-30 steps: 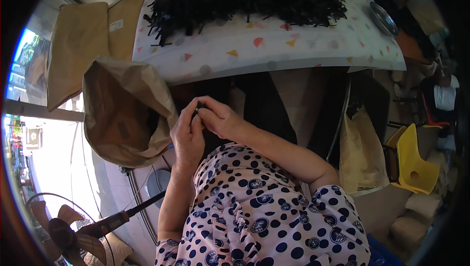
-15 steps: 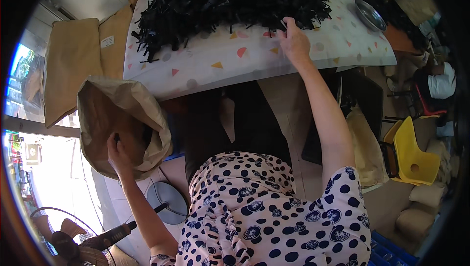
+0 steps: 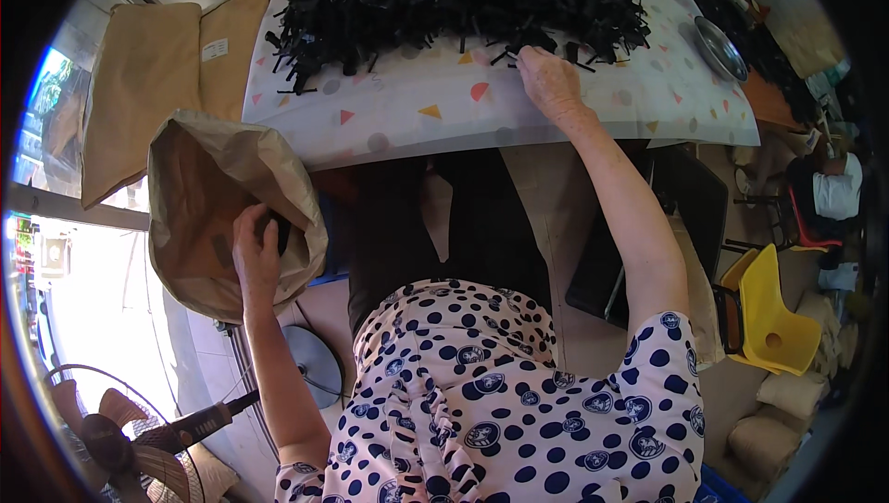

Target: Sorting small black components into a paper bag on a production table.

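A large heap of small black strip-like pieces (image 3: 454, 3) lies on the table (image 3: 398, 123), which has a pale cover with coloured triangles. My right hand (image 3: 553, 86) is at the heap's near edge, fingers pinched together at loose black pieces; the fingertips are partly hidden. At the left, a tan sack (image 3: 306, 179) stands with its mouth wide. Inside that mouth is my left hand (image 3: 256, 257), its fingers curved and apart, with no piece plainly between them. A dark patch shows beside it on the sack's inner wall; whether it is a piece or a shadow is unclear.
A shallow metal dish (image 3: 720, 47) sits at the table's right end. Flat tan sacks (image 3: 143, 95) lean at the far left. A fan (image 3: 116, 443) stands lower left, a round grey base (image 3: 313, 364) on the floor. Yellow chairs (image 3: 773, 318) stand at right, near another person (image 3: 836, 190).
My left hand has shifted rightward and up inside the sack, and the black piece no longer shows in its fingers. My right hand has moved slightly down along the heap's edge.
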Demonstrator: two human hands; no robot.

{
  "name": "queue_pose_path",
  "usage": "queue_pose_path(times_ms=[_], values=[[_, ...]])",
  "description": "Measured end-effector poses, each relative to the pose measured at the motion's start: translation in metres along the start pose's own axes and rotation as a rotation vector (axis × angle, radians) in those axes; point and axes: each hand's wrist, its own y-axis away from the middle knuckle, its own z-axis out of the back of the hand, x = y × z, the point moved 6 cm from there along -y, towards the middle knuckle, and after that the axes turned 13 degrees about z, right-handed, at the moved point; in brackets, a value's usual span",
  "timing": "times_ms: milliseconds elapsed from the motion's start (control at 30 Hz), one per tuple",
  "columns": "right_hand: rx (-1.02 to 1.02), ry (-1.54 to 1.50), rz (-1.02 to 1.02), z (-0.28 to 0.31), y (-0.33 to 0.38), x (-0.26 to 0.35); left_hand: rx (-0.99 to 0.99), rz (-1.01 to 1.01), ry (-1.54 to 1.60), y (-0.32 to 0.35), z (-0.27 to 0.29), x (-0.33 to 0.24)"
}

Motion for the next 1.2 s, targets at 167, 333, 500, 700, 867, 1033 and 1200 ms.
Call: queue_pose_path(times_ms=[167, 333, 500, 700, 867, 1033, 1200], values=[[0.093, 0.149, 0.027, -0.005, -0.006, 0.003, 0.091, -0.068, -0.030, 0.006, -0.011, -0.018], [0.031, 0.146, -0.148, 0.023, 0.000, -0.058, 0.114, -0.080, -0.010, 0.012, -0.008, -0.010], [-0.157, -1.067, -0.781, 0.027, 0.009, -0.082, -0.077, -0.059, 0.036, 0.014, 0.006, -0.022], [-0.246, -1.744, -0.615, 0.026, 0.009, 0.050, 0.417, 0.105, 0.697, 0.029, -0.056, -0.108], [-0.145, -1.933, -0.534, 0.017, 0.041, 0.182, 0.705, 0.338, 0.961, 0.040, -0.101, -0.151], [0.003, -1.910, -0.485, 0.009, 0.054, 0.227, 0.618, 0.286, 0.878, 0.042, -0.094, -0.120], [0.081, -1.789, -0.516, 0.003, 0.056, 0.236, 0.525, 0.205, 0.657, 0.047, -0.099, -0.103]])
